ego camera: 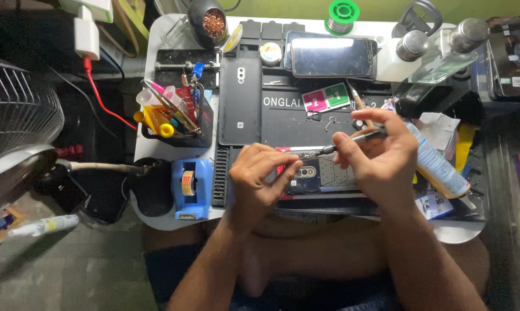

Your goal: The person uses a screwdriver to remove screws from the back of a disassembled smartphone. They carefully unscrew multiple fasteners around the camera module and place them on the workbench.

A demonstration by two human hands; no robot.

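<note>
Your bare forearms rise from the lower edge of the frame to centre. Your left hand (264,177) pinches fingertips down on the opened dark smartphone with exposed inner plate and camera module (320,177), lying on the black work mat (283,118) at centre of the counter (156,34). Your right hand (384,155) grasps a slim black metal-tipped screwdriver (346,143), tip at the phone's upper left corner. Judged step: working a screw there; next calls for a steady, upright tip. Blue tape dispenser (191,187) sits centre left.
</note>
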